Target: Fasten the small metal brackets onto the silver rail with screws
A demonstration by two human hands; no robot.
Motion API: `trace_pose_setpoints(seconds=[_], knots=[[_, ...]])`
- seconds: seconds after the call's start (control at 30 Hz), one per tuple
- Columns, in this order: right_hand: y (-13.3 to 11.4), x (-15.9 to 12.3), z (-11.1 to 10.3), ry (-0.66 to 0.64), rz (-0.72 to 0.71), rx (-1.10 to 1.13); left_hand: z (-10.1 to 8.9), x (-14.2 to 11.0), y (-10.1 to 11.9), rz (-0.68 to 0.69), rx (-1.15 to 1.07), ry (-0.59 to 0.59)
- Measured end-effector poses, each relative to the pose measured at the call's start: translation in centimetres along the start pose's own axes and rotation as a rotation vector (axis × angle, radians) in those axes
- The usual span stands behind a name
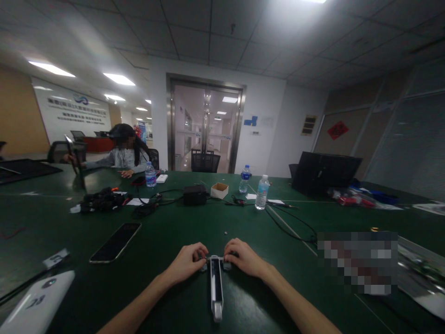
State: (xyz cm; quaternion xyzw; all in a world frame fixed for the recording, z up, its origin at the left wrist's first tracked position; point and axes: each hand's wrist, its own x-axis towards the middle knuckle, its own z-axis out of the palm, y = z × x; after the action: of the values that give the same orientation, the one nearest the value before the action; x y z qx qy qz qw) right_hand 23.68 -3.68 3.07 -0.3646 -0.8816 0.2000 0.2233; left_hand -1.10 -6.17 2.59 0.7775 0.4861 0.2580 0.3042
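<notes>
On the green table in front of me lies a long, narrow white device (216,283) with a dark top strip. A short thin crossbar with small grey pieces at its sides sits at its far end. My left hand (187,262) is closed, fingers curled and pinching at the crossbar's left end. At the right end, the fingers of my right hand (245,258) are likewise bent together around the tip. My fingers partly cover both ends. Just beyond my hands rests a tiny metal piece (225,233), too small to name.
A smartphone (116,243) lies to the left, near a white device (38,301). Across the table are a black box (194,195), a small open carton (219,190), water bottles (262,192) and cables. A person (128,150) sits at the far left; a black monitor (325,174) stands right.
</notes>
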Motion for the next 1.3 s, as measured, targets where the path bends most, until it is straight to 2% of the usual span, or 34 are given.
trace_pose_setpoints(seconds=[0.2, 0.47, 0.77, 0.97, 1.2, 1.3], knots=[[-0.42, -0.14, -0.36, -0.017, -0.007, 0.001, -0.15, -0.2, 0.47, -0.015, 0.004, -0.009], [-0.54, -0.23, -0.21, 0.023, 0.029, 0.04, -0.15, -0.13, 0.19, -0.013, 0.005, -0.018], [-0.18, -0.17, 0.05, -0.002, -0.042, 0.019, -0.09, -0.23, 0.4, -0.014, 0.009, -0.013], [0.25, -0.15, 0.28, 0.048, -0.005, -0.004, -0.13, -0.2, 0.42, -0.01, 0.016, -0.006], [-0.06, -0.24, 0.09, -0.01, -0.024, -0.007, -0.08, -0.2, 0.13, -0.008, 0.017, -0.013], [-0.25, -0.31, 0.07, 0.022, 0.013, -0.02, -0.21, -0.31, 0.44, -0.012, 0.013, -0.016]])
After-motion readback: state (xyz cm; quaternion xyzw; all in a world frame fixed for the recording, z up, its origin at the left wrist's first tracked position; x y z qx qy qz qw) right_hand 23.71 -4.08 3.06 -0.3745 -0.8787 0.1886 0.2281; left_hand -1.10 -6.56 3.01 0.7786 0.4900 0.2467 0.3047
